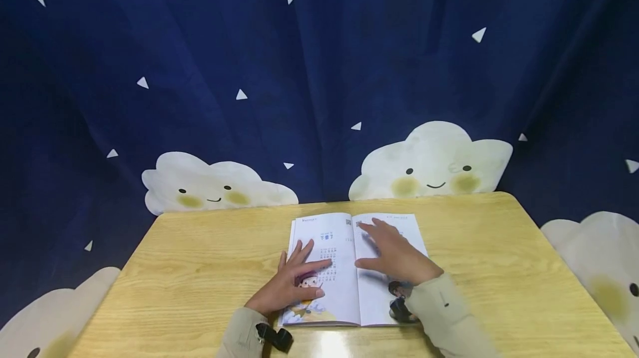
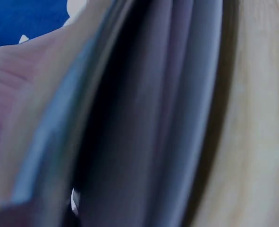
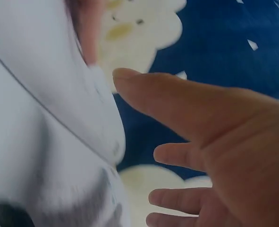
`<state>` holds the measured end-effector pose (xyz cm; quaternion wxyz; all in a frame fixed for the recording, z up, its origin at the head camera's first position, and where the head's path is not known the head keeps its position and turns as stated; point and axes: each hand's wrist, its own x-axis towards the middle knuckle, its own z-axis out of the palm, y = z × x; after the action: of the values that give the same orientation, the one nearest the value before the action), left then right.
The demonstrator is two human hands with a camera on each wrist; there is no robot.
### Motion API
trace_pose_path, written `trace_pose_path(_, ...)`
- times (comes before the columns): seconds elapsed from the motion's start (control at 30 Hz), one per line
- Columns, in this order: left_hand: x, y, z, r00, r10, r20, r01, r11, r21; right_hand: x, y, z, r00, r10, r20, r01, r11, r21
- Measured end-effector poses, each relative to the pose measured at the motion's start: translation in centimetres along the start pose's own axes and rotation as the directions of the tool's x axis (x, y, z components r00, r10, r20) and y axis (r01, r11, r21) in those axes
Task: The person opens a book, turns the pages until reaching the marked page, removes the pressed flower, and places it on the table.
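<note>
Left hand (image 1: 294,280): lies flat on the left page of the open book (image 1: 349,291), fingers spread and straight, gripping nothing.
Right hand (image 1: 394,255): rests palm down on the right page, fingers stretched toward the top of the page, released, holding nothing.
Book: lies open at lower centre of the head view, on the desk (image 1: 199,269), near its front edge.
Left wrist view: only blurred page edges (image 2: 177,113) up close and a strip of desk at the right of the frame; the hand itself is hard to make out.
Right wrist view: relaxed fingers (image 3: 177,101) beside a white page (image 3: 35,118).
Backdrop: dark blue curtain (image 1: 319,69) with smiling clouds, filling the upper frame.
</note>
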<state>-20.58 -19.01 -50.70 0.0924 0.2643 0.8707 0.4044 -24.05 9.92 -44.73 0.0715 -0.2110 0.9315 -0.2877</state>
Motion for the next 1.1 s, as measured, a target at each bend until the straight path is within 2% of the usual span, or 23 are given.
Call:
trace_pose_path(0.2, 0.4, 0.2, 0.1, 1.000, 0.008, -0.003, -0.008, 1.000, 0.002, 0.0, 2.8, -2.4, 0.992, 0.114, -0.045, -0.116, 0.993, -0.028)
trace_pose_path(0.37, 0.4, 0.4, 0.1, 1.000, -0.005, 0.004, 0.005, 1.000, 0.008, -0.1, 5.1, -3.1, 0.988, 0.152, -0.032, -0.153, 0.988, -0.036)
trace_pose_path(0.5, 0.3, 0.4, 0.0, 1.000, -0.002, -0.008, 0.002, 1.000, 0.009, -0.2, 6.2, -3.0, 0.980, 0.198, 0.008, -0.198, 0.980, -0.016)
trace_pose_path(0.7, -0.1, 0.4, -0.2, 1.000, -0.018, 0.003, 0.018, 1.000, 0.016, -0.5, 6.6, -1.6, 0.963, 0.266, 0.030, -0.265, 0.963, -0.047)
trace_pose_path(0.87, -0.1, 0.4, 0.0, 1.000, -0.021, 0.018, 0.020, 1.000, 0.006, -0.8, 6.9, -1.1, 0.963, 0.267, 0.033, -0.264, 0.963, -0.058)
trace_pose_path(1.1, 0.1, 0.4, 0.3, 1.000, -0.019, -0.008, 0.019, 1.000, -0.004, -1.0, 7.0, -1.1, 0.957, 0.290, 0.016, -0.289, 0.957, -0.037)
